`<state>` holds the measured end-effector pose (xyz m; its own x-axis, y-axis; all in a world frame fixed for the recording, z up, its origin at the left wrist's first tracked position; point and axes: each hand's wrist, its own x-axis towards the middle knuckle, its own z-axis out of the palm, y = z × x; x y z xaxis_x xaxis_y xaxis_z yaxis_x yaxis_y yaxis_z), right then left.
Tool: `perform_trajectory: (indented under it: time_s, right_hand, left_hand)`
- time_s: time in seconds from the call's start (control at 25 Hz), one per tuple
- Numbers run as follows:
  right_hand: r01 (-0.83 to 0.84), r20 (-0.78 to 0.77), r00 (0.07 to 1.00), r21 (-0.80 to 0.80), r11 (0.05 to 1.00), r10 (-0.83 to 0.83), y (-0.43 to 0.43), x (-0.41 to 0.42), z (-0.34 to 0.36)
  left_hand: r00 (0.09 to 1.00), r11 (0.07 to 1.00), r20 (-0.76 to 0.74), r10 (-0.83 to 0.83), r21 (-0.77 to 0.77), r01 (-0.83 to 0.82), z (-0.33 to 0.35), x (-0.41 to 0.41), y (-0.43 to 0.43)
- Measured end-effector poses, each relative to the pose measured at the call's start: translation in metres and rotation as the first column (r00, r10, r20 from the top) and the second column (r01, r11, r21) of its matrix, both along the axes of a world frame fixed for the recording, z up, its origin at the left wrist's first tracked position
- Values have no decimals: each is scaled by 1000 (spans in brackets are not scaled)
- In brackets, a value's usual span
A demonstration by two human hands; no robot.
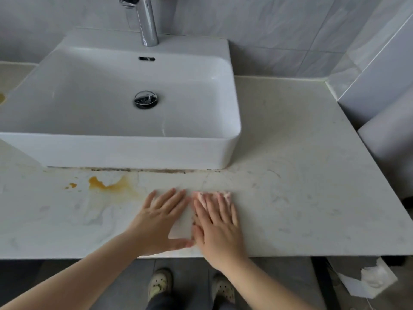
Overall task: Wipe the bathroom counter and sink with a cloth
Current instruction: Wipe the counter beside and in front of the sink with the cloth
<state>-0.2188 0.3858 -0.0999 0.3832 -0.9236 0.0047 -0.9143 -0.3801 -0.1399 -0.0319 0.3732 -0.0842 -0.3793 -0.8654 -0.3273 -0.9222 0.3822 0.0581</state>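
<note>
Your right hand (218,222), spread flat, presses the cloth (226,195) to scrub; left hand (161,220), spread beside it on the bench (301,198), likely braces you.

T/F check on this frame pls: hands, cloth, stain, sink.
1. The right hand presses flat on a pink cloth. True.
2. The left hand is a fist. False: its fingers lie straight and spread.
3. The orange stain lies left of both hands. True.
4. The cloth is in the sink. False: it is on the counter, in front of the sink.
</note>
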Motion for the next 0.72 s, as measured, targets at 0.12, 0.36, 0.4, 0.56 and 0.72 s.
perform_trajectory:
  time_s: [0.12, 0.36, 0.4, 0.56, 0.72]
  right_hand:
    - [47, -114, 992, 14, 999, -45, -19, -18, -4]
    - [584, -13, 811, 89, 807, -585, -30, 21, 2]
    - [472, -1, 880, 113, 874, -475, -27, 52, 4]
    - [26, -96, 995, 25, 999, -24, -25, 77, 2]
    - [541, -68, 841, 112, 834, -537, -44, 0, 0]
  left_hand:
    - [999, 996, 35, -42, -76, 44, 2, 26, -9]
    - [998, 994, 20, 52, -95, -50, 3, 72, -19]
    - [998, 994, 12, 56, -91, -54, 2, 75, -19]
    - [998, 998, -8, 63, -32, -63, 4, 82, -21]
    - [1000, 1000, 0, 25, 9, -25, 2, 90, -26]
